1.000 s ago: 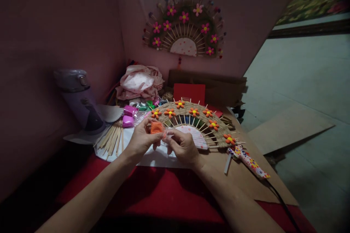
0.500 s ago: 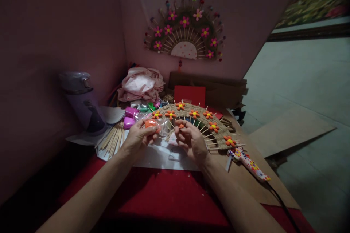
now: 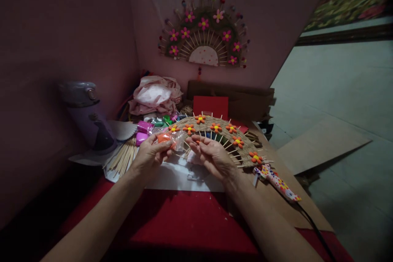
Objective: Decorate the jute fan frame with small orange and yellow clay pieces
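Note:
My left hand [image 3: 150,154] grips a clear plastic packet of orange clay [image 3: 167,138] above the table. My right hand [image 3: 211,154] is palm-up beside it, fingers curled, pinching a small bit of orange clay at the fingertips. Just behind both hands lies a half-round woven fan craft [image 3: 221,133] of twine and wooden sticks, dotted with orange clay flowers. White paper [image 3: 181,176] lies under the hands on the red cloth [image 3: 184,221].
A purple bottle [image 3: 86,114] stands at the left, with a bundle of wooden sticks [image 3: 124,155] and pink clay packets [image 3: 143,131] near it. A patterned glue gun [image 3: 276,182] with a black cord lies at the right. A finished fan with pink flowers [image 3: 204,35] hangs on the wall. Crumpled pink cloth [image 3: 155,94] sits behind.
My right hand pulled away from the packet and turned palm-up with a bit of orange clay. My left hand lifted the packet slightly.

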The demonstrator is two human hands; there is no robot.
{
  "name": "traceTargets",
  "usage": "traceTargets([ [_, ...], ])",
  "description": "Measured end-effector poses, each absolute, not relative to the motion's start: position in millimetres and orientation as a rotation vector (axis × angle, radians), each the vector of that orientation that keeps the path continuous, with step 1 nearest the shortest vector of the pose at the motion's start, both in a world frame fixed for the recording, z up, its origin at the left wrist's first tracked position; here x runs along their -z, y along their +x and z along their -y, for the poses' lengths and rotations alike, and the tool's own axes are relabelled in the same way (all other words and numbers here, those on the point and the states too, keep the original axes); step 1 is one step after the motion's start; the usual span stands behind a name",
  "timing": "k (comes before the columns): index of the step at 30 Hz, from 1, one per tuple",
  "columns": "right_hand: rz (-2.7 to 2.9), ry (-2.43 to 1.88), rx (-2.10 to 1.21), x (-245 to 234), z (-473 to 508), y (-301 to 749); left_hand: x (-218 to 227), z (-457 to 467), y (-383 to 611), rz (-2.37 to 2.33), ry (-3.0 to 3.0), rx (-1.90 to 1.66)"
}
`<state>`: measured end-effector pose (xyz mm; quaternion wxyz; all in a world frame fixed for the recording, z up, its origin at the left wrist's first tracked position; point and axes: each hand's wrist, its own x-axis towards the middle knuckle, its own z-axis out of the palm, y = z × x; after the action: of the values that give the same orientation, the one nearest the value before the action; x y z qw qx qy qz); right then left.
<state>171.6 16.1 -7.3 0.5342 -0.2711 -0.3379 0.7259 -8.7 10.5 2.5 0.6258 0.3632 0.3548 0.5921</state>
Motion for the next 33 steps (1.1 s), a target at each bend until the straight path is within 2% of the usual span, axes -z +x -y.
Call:
traceTargets([
  [6,1.052,-0.666,-1.585,12.1,-17.1,173.4,-5.7,-8.1,-9.6,-0.815,0.829,-1.36],
  [14,0.949,-0.563,-1.611,8.0,-20.3,176.3,-6.4,-9.4,-8.6,-0.805,0.815,-1.364],
  [23,1.044,-0.62,-1.443,12.5,-20.1,172.6,-5.1,-6.6,-5.8,-0.812,0.864,-1.363],
  [33,0.857,-0.573,-1.775,8.7,-14.8,172.8,-5.6,-7.3,-3.3,-0.816,0.917,-1.458],
])
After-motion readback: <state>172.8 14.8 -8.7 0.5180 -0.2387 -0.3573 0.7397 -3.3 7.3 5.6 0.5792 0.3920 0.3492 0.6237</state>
